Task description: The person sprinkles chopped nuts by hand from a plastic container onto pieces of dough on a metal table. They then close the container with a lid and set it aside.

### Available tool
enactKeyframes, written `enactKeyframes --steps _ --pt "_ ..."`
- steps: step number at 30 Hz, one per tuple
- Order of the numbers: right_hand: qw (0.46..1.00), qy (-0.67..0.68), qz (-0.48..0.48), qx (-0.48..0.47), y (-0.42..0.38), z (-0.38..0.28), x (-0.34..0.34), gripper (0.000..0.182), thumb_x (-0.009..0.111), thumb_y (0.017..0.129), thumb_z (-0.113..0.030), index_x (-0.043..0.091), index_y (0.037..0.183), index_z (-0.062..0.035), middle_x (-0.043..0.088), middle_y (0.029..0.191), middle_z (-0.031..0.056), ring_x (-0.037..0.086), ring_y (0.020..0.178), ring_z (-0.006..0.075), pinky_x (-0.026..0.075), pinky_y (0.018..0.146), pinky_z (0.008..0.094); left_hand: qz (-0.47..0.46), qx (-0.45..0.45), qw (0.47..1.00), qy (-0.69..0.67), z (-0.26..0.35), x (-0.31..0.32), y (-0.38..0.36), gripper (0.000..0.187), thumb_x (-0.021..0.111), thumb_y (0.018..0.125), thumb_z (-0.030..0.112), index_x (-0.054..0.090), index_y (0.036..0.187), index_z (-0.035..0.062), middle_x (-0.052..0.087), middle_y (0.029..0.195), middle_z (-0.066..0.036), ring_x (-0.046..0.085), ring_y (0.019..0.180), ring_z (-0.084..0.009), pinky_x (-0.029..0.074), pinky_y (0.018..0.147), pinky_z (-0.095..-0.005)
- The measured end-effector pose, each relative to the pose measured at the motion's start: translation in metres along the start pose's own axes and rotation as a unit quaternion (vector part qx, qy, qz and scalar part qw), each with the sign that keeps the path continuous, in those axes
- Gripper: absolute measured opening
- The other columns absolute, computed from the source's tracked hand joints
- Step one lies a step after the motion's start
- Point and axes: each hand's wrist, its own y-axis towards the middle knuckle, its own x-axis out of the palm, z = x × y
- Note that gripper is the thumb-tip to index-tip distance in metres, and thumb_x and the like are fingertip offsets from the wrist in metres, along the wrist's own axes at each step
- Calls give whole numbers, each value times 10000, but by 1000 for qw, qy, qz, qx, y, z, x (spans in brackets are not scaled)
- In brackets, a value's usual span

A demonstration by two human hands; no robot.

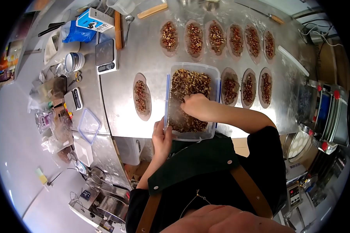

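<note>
A clear plastic container (195,135) with blue side clips stands near the table's front edge, filled with a mix of chopped nuts (190,83) and darker bits. My right hand (198,106) reaches down into it, fingers curled into the mix and fingertips hidden. At the container's front left corner, my left hand (162,136) grips the side wall. Left of the container lies a flat brownish dough oval (142,110) topped with nuts and dark red pieces. More topped ovals, like this dough oval (230,86), lie to the right, with several others in a row behind.
A kitchen scale (105,54), rolling pin (118,31), spoon (129,27) and milk carton (95,19) sit at the back left. Behind are a wooden-handled scraper (152,11) and a knife (276,18). A white strip (293,60) lies right. A second scale (74,99) and lid (90,126) are left.
</note>
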Motion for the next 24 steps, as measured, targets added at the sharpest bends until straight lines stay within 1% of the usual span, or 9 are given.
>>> enactKeyframes --steps 3,9,13,15,17,19,20,22,24 --pt "999 -8 14 29 -9 3 3 196 618 669 -69 660 835 25 601 840 184 637 742 304 530 606 378 -6 -44 998 -37 17 8 -5 398 498 886 -15 502 1283 -21 497 971 -95 570 644 -131 487 550 -258" --pt "995 -13 72 71 -22 9 -19 82 639 619 -51 682 677 -13 616 769 179 644 704 308 526 585 381 -13 -7 999 -29 30 13 3 394 490 879 -38 498 1273 -52 493 956 -98 571 649 -129 486 539 -250" --pt "974 144 142 100 -37 32 -46 83 657 676 -27 681 755 -18 620 800 138 638 753 296 520 705 382 -10 9 1000 -24 28 18 11 391 492 872 -45 509 1263 -56 496 962 -99 571 652 -129 483 536 -251" --pt "924 306 197 118 -49 49 -69 110 672 784 -92 692 854 -10 647 831 156 636 786 287 511 745 371 -6 2 999 -41 28 20 14 391 491 871 -44 511 1262 -56 497 965 -102 572 654 -129 483 538 -251" --pt "854 405 219 241 -66 74 -80 197 686 812 -125 696 977 -17 687 916 125 653 820 216 514 750 313 -11 -5 999 -37 25 20 16 398 486 876 -36 499 1273 -51 495 997 -100 590 667 -134 502 546 -247" --pt "833 386 297 262 -82 113 -90 205 687 827 -142 698 992 -20 700 890 102 655 768 137 524 666 273 -26 -13 1000 -10 17 16 17 411 477 886 -21 475 1297 -42 490 1057 -94 625 689 -146 539 560 -240" --pt "782 418 346 307 -87 137 -86 221 693 830 -156 697 1002 -17 700 849 107 656 707 118 522 617 259 -24 -21 999 -17 17 15 17 411 477 887 -20 475 1297 -42 491 1057 -93 627 685 -146 538 561 -240" --pt "791 360 336 363 -97 204 -70 255 702 829 -171 691 1029 -13 701 828 111 665 673 121 521 602 249 -19 -37 999 -30 17 13 16 410 477 890 -17 474 1299 -41 492 1056 -91 630 678 -147 537 562 -239" --pt "762 306 350 450 -91 248 -54 285 705 828 -190 688 1057 -22 702 830 114 671 634 144 528 606 275 3 -34 999 -42 19 15 16 400 489 876 -29 498 1276 -47 493 996 -97 600 649 -130 513 537 -246"
